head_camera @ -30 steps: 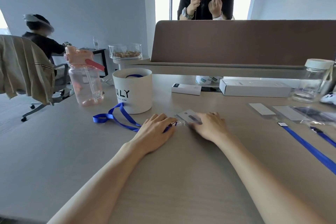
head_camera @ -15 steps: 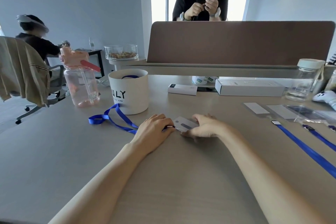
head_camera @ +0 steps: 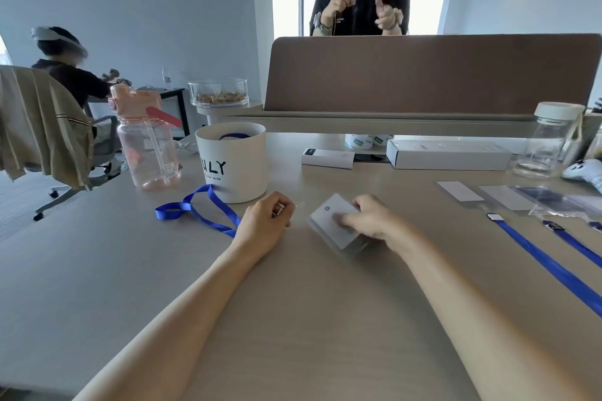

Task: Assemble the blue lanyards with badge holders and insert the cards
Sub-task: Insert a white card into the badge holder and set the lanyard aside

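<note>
My left hand (head_camera: 267, 221) rests on the table with its fingers closed around the metal clip end of a blue lanyard (head_camera: 198, 210), whose loop trails off to the left. My right hand (head_camera: 371, 221) grips a clear badge holder with a white card (head_camera: 332, 225), tilted and lifted slightly off the table. A small gap separates the clip from the holder. To the right lie more blue lanyards (head_camera: 547, 264) and empty clear badge holders (head_camera: 501, 197) with a white card (head_camera: 459, 190).
A white pot (head_camera: 233, 163) with a blue lanyard inside stands behind my left hand, and a pink water bottle (head_camera: 146, 143) to its left. White boxes (head_camera: 446, 158), a glass jar (head_camera: 550, 140) and a brown divider (head_camera: 423, 75) line the back. A person stands behind the divider.
My right hand has pulled the badge holder with its card to the right and tilted it up, away from the lanyard clip. My left hand has stayed on the clip.
</note>
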The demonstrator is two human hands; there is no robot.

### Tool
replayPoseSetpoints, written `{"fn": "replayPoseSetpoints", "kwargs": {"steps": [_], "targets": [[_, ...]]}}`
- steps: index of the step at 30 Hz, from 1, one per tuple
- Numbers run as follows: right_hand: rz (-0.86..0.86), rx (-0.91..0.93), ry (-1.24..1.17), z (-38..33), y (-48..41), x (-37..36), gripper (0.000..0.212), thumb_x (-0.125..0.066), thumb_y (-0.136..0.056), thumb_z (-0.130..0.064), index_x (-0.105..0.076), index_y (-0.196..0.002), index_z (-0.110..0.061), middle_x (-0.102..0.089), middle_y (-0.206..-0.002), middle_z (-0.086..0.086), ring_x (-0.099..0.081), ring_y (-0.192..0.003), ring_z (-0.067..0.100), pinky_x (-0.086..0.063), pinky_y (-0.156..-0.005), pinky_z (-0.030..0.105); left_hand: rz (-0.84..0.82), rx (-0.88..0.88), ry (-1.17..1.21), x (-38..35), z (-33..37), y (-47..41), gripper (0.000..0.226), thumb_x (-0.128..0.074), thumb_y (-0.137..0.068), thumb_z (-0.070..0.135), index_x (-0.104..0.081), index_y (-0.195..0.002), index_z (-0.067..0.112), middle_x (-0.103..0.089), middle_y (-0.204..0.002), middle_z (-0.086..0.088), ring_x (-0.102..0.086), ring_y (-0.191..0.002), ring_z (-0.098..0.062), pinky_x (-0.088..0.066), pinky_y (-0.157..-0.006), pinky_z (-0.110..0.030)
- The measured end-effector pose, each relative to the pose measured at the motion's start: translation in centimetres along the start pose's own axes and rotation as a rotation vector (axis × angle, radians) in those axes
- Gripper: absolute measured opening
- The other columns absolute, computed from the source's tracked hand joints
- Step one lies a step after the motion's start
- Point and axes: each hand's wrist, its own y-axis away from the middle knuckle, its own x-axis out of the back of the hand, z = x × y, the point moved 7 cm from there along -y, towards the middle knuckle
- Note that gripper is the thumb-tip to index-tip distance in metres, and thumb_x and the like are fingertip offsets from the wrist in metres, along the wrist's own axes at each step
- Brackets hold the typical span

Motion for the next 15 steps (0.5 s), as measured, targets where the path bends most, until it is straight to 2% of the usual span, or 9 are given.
{"fn": "replayPoseSetpoints", "kwargs": {"steps": [3, 5, 7, 11, 15], "targets": [[0.100, 0.055, -0.309, -0.8, 0.3, 0.6, 0.020, -0.051, -0.094, -0.030, -0.058, -0.086, -0.013, -0.064, -0.084, 0.006, -0.057, -0.067, 0.019, -0.040, -0.058, 0.026, 0.001, 0.043, 0.066, 0.0, -0.1, 0.0, 0.013, -0.053, -0.095, 0.030, -0.058, -0.084, 0.026, -0.067, -0.071, 0.006, -0.062, -0.071, -0.017, -0.051, -0.076, -0.039], [0.124, 0.079, -0.531, -1.7, 0.6, 0.6, 0.012, -0.051, -0.092, -0.022, -0.058, -0.084, -0.018, -0.062, -0.079, 0.004, -0.055, -0.062, 0.016, -0.043, -0.057, 0.026, -0.011, 0.075, 0.100, -0.1, -0.2, 0.2, 0.014, -0.051, -0.096, 0.030, -0.058, -0.086, 0.022, -0.068, -0.073, 0.005, -0.064, -0.073, -0.019, -0.052, -0.077, -0.039], [0.118, 0.129, -0.671, -2.6, 1.0, 0.4, 0.007, -0.055, -0.090, -0.017, -0.061, -0.091, -0.019, -0.064, -0.077, 0.002, -0.058, -0.060, 0.014, -0.045, -0.056, 0.026, -0.028, 0.086, 0.131, -0.2, -0.1, 0.3, 0.015, -0.049, -0.096, 0.027, -0.059, -0.088, 0.020, -0.068, -0.073, 0.005, -0.065, -0.074, -0.022, -0.052, -0.076, -0.038], [0.113, 0.248, -0.736, -3.5, 1.5, 0.3, 0.020, -0.059, -0.093, -0.016, -0.061, -0.113, -0.016, -0.070, -0.092, 0.003, -0.067, -0.068, 0.013, -0.050, -0.064, 0.028, -0.082, 0.051, 0.196, -0.5, 0.7, 0.7, 0.016, -0.046, -0.096, 0.019, -0.060, -0.091, 0.020, -0.064, -0.067, 0.004, -0.057, -0.061, -0.013, -0.047, -0.063, -0.027], [0.217, 0.271, -0.754, -3.1, 1.6, 1.0, 0.024, -0.059, -0.094, -0.017, -0.058, -0.118, -0.022, -0.071, -0.096, -0.001, -0.068, -0.076, 0.011, -0.051, -0.065, 0.025, -0.104, 0.030, 0.271, -0.9, 1.7, 1.1, 0.016, -0.048, -0.098, 0.022, -0.062, -0.094, 0.017, -0.061, -0.067, 0.001, -0.054, -0.055, -0.005, -0.045, -0.059, -0.018]]}}
